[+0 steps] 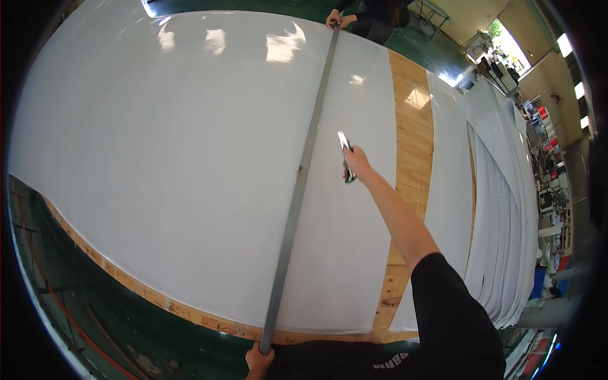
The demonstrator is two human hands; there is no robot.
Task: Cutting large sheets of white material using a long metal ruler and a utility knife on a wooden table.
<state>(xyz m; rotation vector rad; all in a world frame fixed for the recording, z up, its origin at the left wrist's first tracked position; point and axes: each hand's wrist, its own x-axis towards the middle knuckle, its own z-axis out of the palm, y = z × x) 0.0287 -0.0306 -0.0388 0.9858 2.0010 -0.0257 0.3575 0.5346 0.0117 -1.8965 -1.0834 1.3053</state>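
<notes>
A long grey metal straightedge (310,142) lies across a glossy white sheet (177,164), running from the near edge to the far edge. My left hand (258,361) is closed round its near end, at the table's front edge. Stretched out over the sheet, my right hand (358,163) grips a utility knife (346,152) with a dark handle and silver nose, just right of the straightedge. Whether its blade touches the sheet I cannot tell. At the far end, a co-worker's hands (335,20) are on the straightedge.
A bare plywood strip (413,120) shows right of the sheet, and a wooden edge (145,292) runs along the front. Further right lies a stack of white sheets (497,221). Shelves with mixed goods (551,164) line the right wall; the floor (76,266) is green.
</notes>
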